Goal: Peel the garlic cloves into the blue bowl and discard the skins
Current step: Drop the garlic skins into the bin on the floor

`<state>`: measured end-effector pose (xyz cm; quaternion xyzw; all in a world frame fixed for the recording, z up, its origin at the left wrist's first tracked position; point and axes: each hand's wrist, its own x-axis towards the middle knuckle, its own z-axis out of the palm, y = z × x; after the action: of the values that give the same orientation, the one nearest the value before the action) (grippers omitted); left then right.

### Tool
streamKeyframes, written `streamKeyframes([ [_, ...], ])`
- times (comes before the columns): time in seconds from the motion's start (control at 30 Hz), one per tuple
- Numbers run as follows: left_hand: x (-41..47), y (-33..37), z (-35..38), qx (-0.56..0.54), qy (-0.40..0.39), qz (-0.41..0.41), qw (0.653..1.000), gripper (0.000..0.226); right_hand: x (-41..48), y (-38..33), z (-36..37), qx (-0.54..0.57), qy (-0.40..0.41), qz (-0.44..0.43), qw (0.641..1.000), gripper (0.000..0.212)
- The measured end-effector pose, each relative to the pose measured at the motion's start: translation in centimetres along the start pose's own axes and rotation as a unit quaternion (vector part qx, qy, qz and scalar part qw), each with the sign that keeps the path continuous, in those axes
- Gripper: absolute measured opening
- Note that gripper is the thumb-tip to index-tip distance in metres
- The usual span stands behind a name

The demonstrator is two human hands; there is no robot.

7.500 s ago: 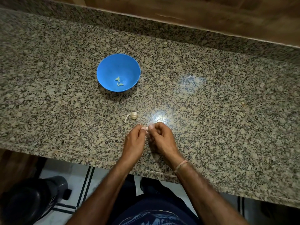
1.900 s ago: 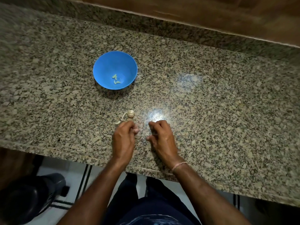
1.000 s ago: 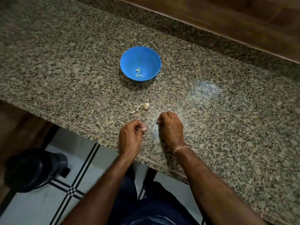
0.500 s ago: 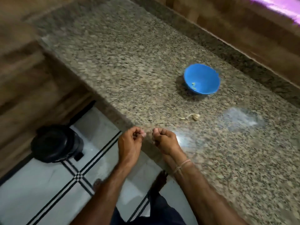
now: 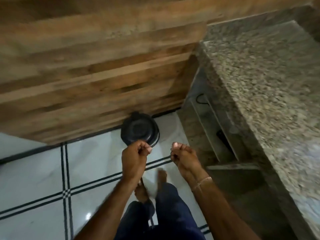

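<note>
Both hands hang over the tiled floor, off the counter. My left hand [image 5: 136, 154] has its fingers curled with the thumb pinched against them, just in front of a round black bin [image 5: 139, 131] on the floor. My right hand [image 5: 182, 155] is curled the same way, a little to the right of the bin. The garlic skins are hidden inside the fingers. The blue bowl and the garlic are out of view. The frame is blurred by motion.
The granite counter [image 5: 263, 80] runs along the right, with a stone shelf [image 5: 218, 135] under it. A wooden panel [image 5: 86, 66] fills the upper left behind the bin. White floor tiles [image 5: 38, 179] with black lines lie below; my bare feet [image 5: 161, 176] stand there.
The view has swung left and down from the counter to the floor. Both curled hands left the counter edge and now hover near the black bin. Bowl and garlic dropped out of view.
</note>
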<state>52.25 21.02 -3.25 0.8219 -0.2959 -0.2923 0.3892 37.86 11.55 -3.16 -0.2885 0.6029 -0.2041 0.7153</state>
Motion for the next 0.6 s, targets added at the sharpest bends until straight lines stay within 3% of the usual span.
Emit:
streamKeyframes([
  [0.3,11.1,-8.5,-3.1,-0.012,0.064,-0.104,0.992,0.015,13.4,3.1,11.7,-0.053,-0.035,0.094,0.993,0.025],
  [0.43,15.2,-14.6,-0.3,-0.025,0.043,-0.233,0.971,0.011,19.5,6.8,13.4,-0.085,-0.02,0.143,0.986,0.027],
  [0.6,21.7,-22.0,5.6,-0.094,0.018,-0.384,0.918,0.015,28.5,11.1,14.8,-0.001,0.022,0.196,0.98,0.014],
])
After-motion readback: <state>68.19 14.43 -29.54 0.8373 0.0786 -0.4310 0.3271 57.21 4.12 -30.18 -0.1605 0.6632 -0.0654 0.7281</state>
